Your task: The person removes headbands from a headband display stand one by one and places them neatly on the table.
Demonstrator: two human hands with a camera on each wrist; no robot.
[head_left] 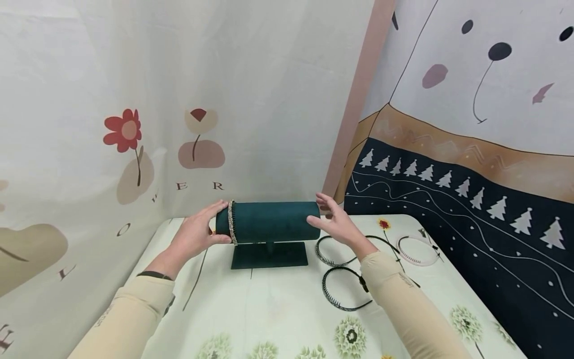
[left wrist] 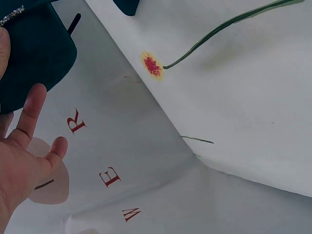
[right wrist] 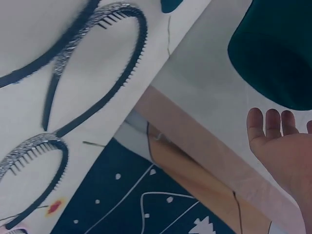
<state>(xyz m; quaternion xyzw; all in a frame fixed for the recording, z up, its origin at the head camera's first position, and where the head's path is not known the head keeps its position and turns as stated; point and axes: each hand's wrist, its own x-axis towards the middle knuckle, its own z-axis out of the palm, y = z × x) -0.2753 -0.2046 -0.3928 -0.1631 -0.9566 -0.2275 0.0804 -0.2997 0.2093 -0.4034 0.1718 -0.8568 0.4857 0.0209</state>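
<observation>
A dark teal velvet roll stand [head_left: 278,222] stands at the far side of the table. Around its left part sits a glittery toothed headband [head_left: 231,223]. My left hand [head_left: 197,229] is at that end, with its thumb in front and its fingers over the top, tips against the headband; in the left wrist view two fingers [left wrist: 31,109] stick out straight. At the other end my right hand [head_left: 338,224] hovers with fingers spread, holding nothing. The right wrist view shows its fingertips just off the roll [right wrist: 278,58].
Several dark headbands lie on the table right of the stand, one in front [head_left: 329,294] and one behind it [head_left: 320,254]. Farther right lies a pale pink headband [head_left: 419,263]. A printed white curtain [head_left: 269,99] hangs behind the table [head_left: 278,309]; a dark tree-patterned cloth [head_left: 448,234] borders its right side.
</observation>
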